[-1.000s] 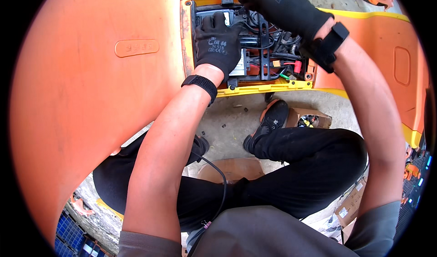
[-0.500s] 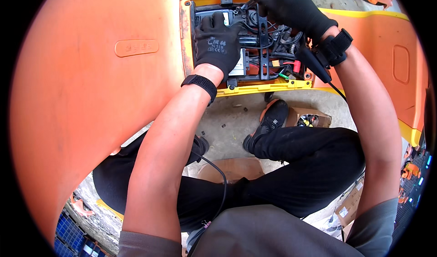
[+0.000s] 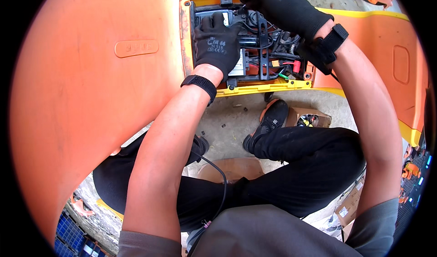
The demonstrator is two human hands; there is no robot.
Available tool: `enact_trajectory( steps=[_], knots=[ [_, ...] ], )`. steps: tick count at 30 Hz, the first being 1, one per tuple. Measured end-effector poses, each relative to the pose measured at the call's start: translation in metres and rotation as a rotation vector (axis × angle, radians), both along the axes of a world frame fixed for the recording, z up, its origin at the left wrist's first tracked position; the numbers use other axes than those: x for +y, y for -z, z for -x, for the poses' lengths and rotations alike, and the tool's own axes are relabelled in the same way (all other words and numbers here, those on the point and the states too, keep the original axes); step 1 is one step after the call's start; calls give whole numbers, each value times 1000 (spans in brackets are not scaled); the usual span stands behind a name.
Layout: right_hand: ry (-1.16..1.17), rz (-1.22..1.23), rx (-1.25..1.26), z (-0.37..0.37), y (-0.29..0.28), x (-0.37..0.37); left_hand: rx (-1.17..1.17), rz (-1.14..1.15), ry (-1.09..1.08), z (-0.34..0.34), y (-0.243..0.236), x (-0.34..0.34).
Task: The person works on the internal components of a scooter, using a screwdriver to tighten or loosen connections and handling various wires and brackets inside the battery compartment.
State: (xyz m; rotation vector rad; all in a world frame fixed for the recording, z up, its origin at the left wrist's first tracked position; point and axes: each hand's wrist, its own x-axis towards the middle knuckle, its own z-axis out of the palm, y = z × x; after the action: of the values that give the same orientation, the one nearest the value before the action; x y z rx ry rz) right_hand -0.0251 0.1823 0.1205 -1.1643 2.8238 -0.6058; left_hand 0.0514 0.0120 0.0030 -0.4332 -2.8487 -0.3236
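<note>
Both my hands wear black gloves and work at an uncovered compartment [image 3: 184, 52] in an orange and yellow vehicle body. My left hand [image 3: 217, 43] lies over its left part, on a dark boxy component [image 3: 207, 17]. Its fingers are apart; the thumb side reaches toward black cables, and some fingertips are hidden. Above the far edge, my right hand [image 3: 277, 4] is closed in a fist. A thin dark piece shows below its fingers, but its kind is hidden. Near the hands are a black crossbar [image 3: 263, 52], a red-sleeved connector [image 3: 297, 66] and a white-labelled unit [image 3: 239, 65].
Large orange panels [image 3: 91, 84] flank the compartment left and right. Below it, an open cardboard box [image 3: 328, 119] with small parts stands beside my shoe [image 3: 273, 120]. A black cable [image 3: 224, 184] hangs across my lap. Blue crates [image 3: 69, 232] stand at lower left.
My right hand has moved left and slightly up, its wrist turning. The metal-looking piece below it now shows less. My left hand stays nearly still.
</note>
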Motion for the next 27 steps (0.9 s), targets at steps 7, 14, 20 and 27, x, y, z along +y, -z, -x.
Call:
enact_trajectory(
  steps=[7,14,20,27],
  knots=[
    [148,51,-23,-1,-13,8,-70,41,5,2,-1,0],
    [350,88,-64,-8,2,4,-11,-10,10,2,1,1],
    [412,118,-60,-14,11,-2,-22,6,0,1,-1,2],
    [370,144,10,-14,14,-2,-69,31,10,2,-3,0]
  ],
)
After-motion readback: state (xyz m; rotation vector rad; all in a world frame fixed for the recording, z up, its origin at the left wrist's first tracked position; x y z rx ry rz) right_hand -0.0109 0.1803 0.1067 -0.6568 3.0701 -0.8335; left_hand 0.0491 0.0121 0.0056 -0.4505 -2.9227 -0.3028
